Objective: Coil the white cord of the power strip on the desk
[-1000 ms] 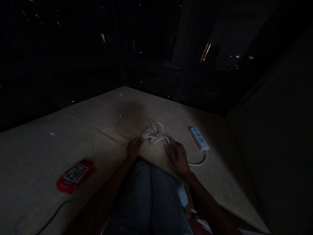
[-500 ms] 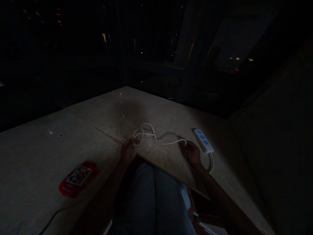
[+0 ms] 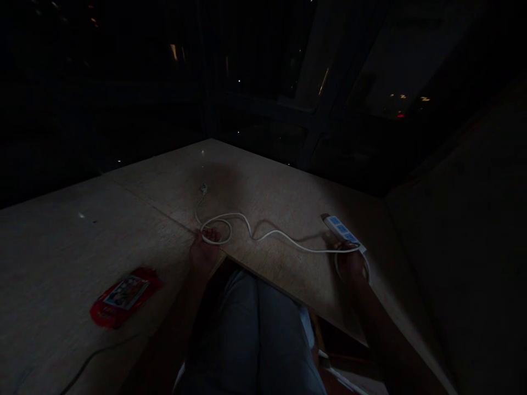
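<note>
Head view: both forearms reach forward and apart over the near edge of the surface, the left hand palm up just by that edge, its fingers curled at a loop of white cord, though I cannot tell whether they grip it. Toward the right side, the right hand grasps the cord at the power strip's near end, while beyond the left hand a plug lies toward the far corner.
</note>
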A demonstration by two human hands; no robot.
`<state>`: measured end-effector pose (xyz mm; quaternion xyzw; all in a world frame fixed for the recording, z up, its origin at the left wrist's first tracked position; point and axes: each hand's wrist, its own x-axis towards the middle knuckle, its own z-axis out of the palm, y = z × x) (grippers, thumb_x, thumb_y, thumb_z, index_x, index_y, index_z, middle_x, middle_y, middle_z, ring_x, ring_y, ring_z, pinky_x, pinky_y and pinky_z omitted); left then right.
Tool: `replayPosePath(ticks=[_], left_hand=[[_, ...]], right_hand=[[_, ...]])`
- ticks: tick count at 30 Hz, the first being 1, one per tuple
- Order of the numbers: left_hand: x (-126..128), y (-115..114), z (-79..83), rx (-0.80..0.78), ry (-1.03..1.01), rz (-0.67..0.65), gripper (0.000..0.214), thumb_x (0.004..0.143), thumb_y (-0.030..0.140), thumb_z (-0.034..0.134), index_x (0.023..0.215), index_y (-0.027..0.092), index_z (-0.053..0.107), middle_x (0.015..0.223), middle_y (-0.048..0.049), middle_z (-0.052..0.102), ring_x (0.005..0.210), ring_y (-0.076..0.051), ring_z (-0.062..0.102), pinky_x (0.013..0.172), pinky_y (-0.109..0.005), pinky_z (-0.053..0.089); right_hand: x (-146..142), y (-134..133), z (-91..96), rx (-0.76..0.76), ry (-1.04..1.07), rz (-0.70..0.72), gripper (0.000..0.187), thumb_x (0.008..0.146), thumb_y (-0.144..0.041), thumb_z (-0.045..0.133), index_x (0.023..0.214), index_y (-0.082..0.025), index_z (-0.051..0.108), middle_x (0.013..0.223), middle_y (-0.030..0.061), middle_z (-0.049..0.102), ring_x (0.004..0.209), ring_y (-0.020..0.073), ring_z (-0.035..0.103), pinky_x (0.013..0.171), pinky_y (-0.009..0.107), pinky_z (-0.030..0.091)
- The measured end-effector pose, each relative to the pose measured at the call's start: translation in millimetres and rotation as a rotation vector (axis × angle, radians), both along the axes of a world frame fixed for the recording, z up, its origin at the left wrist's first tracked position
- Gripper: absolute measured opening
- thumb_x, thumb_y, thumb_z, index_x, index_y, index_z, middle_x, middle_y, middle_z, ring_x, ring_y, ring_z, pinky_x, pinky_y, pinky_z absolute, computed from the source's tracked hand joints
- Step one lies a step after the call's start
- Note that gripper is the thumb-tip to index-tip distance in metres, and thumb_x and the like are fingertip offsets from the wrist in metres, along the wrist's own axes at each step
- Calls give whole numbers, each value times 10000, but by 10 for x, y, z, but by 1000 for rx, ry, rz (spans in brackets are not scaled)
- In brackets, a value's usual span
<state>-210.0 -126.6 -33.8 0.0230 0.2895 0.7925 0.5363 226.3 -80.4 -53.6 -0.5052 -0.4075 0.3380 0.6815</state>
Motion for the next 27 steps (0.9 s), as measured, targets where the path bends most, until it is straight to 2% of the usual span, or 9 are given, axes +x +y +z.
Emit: replayPosePath(ticks=[4, 6, 8, 10, 12, 14, 17, 21, 27], left_hand=[[37, 36, -18, -18, 46, -22, 333, 965, 304, 542, 667, 177, 619, 696, -6, 665, 766, -126, 669, 858, -309, 528], [60, 54, -26, -23, 65, -29, 331, 965, 310, 541, 677, 174, 632, 690, -8, 669, 752, -126, 671, 854, -309, 533], [96, 63, -40, -16, 123, -16, 263, 921, 320, 613, 709, 171, 661, 712, -12, 690, 739, -130, 674, 832, -306, 538], [147, 57, -64, -17, 263, -11, 206, 826, 356, 724, 748, 167, 697, 752, -26, 719, 729, -147, 676, 801, -310, 540], [204, 32, -93, -38, 493, -33, 289, 740, 441, 787, 784, 161, 735, 809, -60, 747, 766, -185, 686, 800, -330, 534], [261, -6, -120, -68, 757, -63, 399, 718, 547, 770, 800, 157, 762, 887, -96, 765, 858, -236, 695, 838, -355, 522], [332, -60, -149, -46, 1050, -88, 462, 762, 626, 684, 798, 176, 782, 960, -104, 769, 950, -271, 688, 900, -373, 498], [394, -78, -158, 45, 1273, -116, 402, 839, 574, 618, 817, 213, 794, 922, -84, 759, 924, -249, 684, 899, -368, 497], [420, -32, -142, 106, 1449, -175, 293, 815, 503, 668, 802, 237, 789, 895, -65, 747, 930, -225, 666, 901, -361, 507]], right_hand=[[-115, -158, 55, -29, 59, 31, 306, 759, -479, 661, 735, -237, 476, 659, -29, 551, 600, 156, 578, 682, 375, 552], [-197, -237, 64, -67, -19, 92, 322, 761, -519, 687, 813, -230, 556, 726, 0, 622, 647, 177, 626, 699, 384, 561], [-261, -289, 65, -106, -167, 127, 359, 735, -533, 721, 881, -221, 617, 793, 25, 670, 706, 202, 661, 727, 399, 566], [-295, -310, 62, -135, -293, 121, 396, 726, -538, 728, 925, -203, 656, 845, 52, 701, 763, 232, 680, 755, 422, 569], [-303, -312, 61, -138, -374, 102, 429, 757, -554, 692, 971, -183, 678, 902, 86, 726, 816, 261, 692, 787, 449, 568], [-295, -309, 61, -128, -458, 110, 461, 797, -572, 640, 1024, -173, 689, 975, 122, 743, 887, 285, 698, 837, 467, 559], [-276, -308, 57, -122, -633, 138, 520, 824, -594, 596, 1100, -163, 691, 1085, 159, 737, 1007, 308, 685, 911, 471, 533], [-272, -297, 27, -101, -841, 172, 522, 864, -595, 525, 1100, -161, 693, 1100, 177, 721, 1018, 307, 684, 897, 451, 540], [-302, -264, -11, 47, -1082, 256, 361, 920, -398, 457, 1065, -159, 685, 1034, 176, 705, 947, 283, 664, 890, 463, 534]])
